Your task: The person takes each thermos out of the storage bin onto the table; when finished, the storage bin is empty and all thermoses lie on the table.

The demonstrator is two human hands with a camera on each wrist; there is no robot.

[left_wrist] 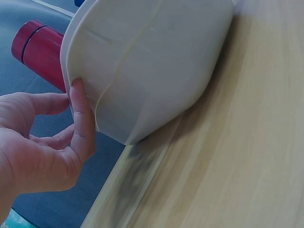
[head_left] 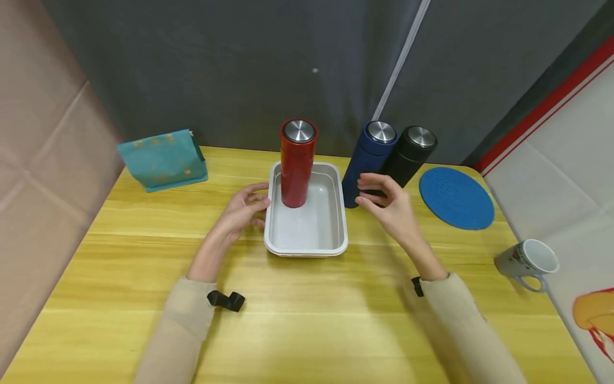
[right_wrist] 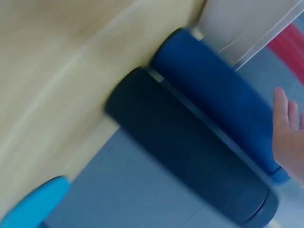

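Our left hand (head_left: 242,209) rests open beside the white tray (head_left: 336,234), fingers loosely bent, thumb tip touching the tray's left rim; our right hand (head_left: 386,205) hovers open just in front of the blue flask (head_left: 366,160) and the black flask (head_left: 408,157), fingers relaxed and gripping nothing

Going by size, we start with the yellow wooden table (head_left: 297,320), which carries everything. On it the tray sits at the centre, its long axis running away from us. Inside the tray's far end the red flask (head_left: 297,165) stands upright, steel cap pointing up. The blue and black flasks stand upright too, side by side and touching, just right of the tray

From the head view we see the whole layout. The left wrist view adds what it cannot: the thumb (left_wrist: 80,118) pressed against the tray's outer wall (left_wrist: 152,61), with the red flask (left_wrist: 40,50) behind. The right wrist view, blurred, shows the two dark flasks (right_wrist: 190,156) lying close together with only fingertips (right_wrist: 287,133) at the frame's edge
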